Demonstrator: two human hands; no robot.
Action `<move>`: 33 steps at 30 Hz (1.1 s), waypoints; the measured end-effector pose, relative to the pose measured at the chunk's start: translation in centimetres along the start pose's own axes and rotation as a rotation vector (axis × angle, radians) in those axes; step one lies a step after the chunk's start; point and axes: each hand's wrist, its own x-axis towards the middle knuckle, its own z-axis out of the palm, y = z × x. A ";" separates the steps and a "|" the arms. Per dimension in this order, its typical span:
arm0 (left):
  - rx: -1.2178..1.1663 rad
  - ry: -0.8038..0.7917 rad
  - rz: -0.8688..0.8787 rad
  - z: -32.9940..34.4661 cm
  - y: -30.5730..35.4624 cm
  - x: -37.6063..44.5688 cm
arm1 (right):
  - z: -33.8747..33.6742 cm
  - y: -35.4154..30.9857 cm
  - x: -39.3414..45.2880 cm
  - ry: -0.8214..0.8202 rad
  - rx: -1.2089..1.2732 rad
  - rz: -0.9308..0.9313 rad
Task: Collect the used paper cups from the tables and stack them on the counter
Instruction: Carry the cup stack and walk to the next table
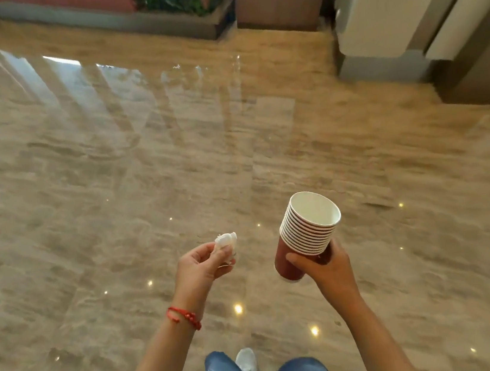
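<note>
Cups [309,233] — a nested stack — sit gripped low in our right hand [325,263], tilted above the floor [111,171]; our left hand [200,267] pinches a crumpled tissue [225,241]. We judge we're mid-carry — next comes finding the counter, unseen.

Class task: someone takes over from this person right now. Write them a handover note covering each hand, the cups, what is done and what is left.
Left hand: pinches a crumpled white tissue.
Right hand: grips a nested stack of cups, red outside, white inside, tilted, top cup looks empty.
Place: standing on a glossy floor; no table or counter clearly in view.
Done: many cups gathered and nested.
Left: carry the stack to the counter and set it down; the tissue probably needs binning.
</note>
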 end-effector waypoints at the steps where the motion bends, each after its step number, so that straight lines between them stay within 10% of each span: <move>1: 0.012 -0.022 -0.007 0.1 0.4 1.0 | 0.2 -0.1 0.4 0.028 0.008 0.000; 33: 0.067 -0.165 0.019 24.3 18.7 46.2 | -3.0 -5.8 51.7 0.111 0.026 0.042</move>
